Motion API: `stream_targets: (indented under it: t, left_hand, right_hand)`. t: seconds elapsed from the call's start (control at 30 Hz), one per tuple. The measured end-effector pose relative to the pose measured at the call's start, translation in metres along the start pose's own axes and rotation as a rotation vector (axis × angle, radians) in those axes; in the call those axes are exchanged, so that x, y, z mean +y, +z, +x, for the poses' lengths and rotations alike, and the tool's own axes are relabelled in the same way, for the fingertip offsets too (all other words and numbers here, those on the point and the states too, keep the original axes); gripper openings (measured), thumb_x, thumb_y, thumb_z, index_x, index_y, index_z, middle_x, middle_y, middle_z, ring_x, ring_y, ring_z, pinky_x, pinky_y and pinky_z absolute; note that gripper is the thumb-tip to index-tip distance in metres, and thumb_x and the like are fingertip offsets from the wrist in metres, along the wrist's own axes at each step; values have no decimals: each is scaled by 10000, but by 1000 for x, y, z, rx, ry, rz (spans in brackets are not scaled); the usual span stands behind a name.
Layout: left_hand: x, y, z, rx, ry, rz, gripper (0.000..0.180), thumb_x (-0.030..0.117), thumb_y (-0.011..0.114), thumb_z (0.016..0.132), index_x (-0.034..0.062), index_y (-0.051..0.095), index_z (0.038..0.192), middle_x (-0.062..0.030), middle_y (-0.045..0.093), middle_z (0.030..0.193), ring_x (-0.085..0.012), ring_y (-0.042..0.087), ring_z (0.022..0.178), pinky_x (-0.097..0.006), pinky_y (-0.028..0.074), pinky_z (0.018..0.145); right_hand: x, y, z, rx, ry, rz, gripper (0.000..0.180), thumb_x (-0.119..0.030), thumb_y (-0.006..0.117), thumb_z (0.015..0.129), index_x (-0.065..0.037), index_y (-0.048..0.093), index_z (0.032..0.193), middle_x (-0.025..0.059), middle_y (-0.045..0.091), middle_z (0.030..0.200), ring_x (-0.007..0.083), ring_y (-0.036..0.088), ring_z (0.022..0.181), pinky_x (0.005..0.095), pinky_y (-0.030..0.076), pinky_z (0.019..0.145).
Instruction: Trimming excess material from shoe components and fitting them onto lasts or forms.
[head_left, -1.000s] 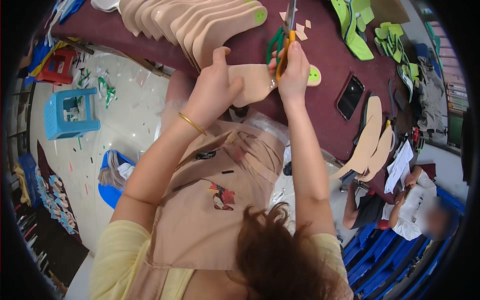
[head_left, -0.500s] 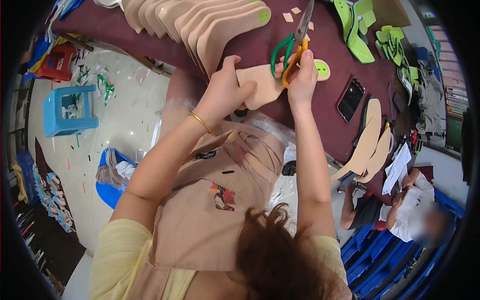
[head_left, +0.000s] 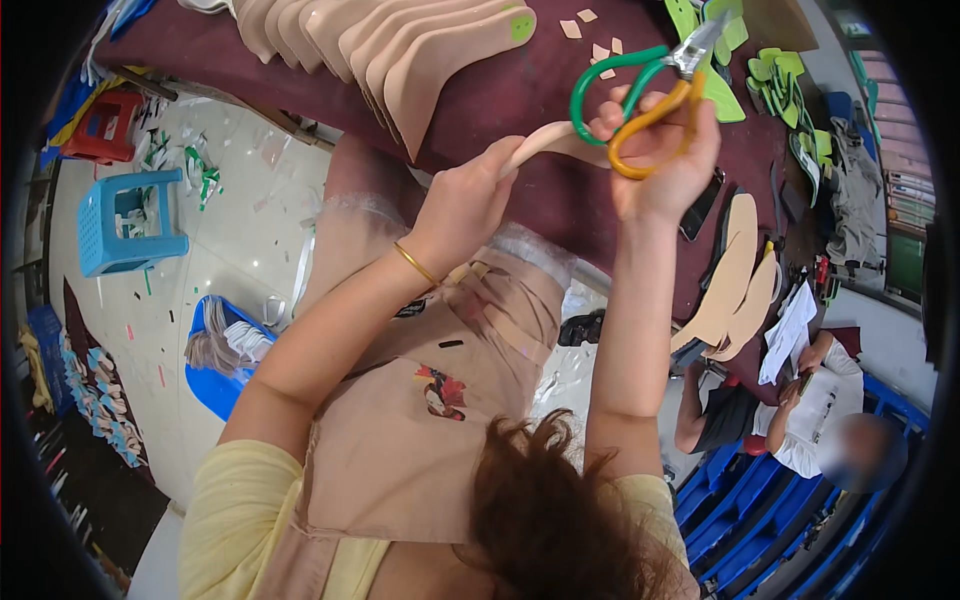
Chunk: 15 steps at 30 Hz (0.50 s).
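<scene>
My left hand point(head_left: 468, 205) grips a beige insole-shaped cutout point(head_left: 545, 140) by its near end, and I see the piece edge-on. My right hand point(head_left: 665, 150) is closed on scissors point(head_left: 645, 85) with one green and one orange handle loop; the blades point up and to the right, away from the cutout. Both hands are raised above the dark red table point(head_left: 520, 95). A gold bangle point(head_left: 415, 264) sits on my left wrist.
A fanned stack of beige insoles point(head_left: 400, 45) lies at the table's far left. Green cutouts point(head_left: 770, 75) and small scraps lie far right, a phone point(head_left: 703, 205) and more beige insoles point(head_left: 735, 280) near the right edge. A blue stool point(head_left: 130, 220) stands on the floor. Another person point(head_left: 810, 400) sits lower right.
Both hands have lifted toward the camera with the cutout and scissors. The cutout has turned from lying flat to edge-on, and the scissors no longer bite into it.
</scene>
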<state>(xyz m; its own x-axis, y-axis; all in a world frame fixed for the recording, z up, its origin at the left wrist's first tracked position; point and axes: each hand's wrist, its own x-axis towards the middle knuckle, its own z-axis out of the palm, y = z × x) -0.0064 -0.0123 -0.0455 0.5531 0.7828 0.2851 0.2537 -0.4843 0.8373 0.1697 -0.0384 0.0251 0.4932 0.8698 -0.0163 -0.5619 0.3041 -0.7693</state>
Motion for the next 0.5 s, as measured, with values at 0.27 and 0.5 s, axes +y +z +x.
stream_targets:
  t: [0.27, 0.5]
  left_hand:
    - [-1, 0, 12, 18, 8, 41, 303, 53, 580, 843, 45, 518, 1139, -198, 595, 782, -348, 606, 688, -379, 465, 588]
    - [-1, 0, 8, 27, 32, 46, 292, 58, 578, 846, 43, 525, 1132, -198, 591, 770, -350, 605, 685, -378, 464, 586]
  right_hand:
    - [9, -21, 14, 91, -89, -250, 481, -476, 333, 931, -28, 458, 807, 193, 529, 843, 272, 522, 648, 380, 422, 571]
    - [-2, -42, 32, 175, 178, -74, 456, -462, 343, 925, -41, 461, 797, 180, 537, 805, 270, 512, 635, 374, 428, 596]
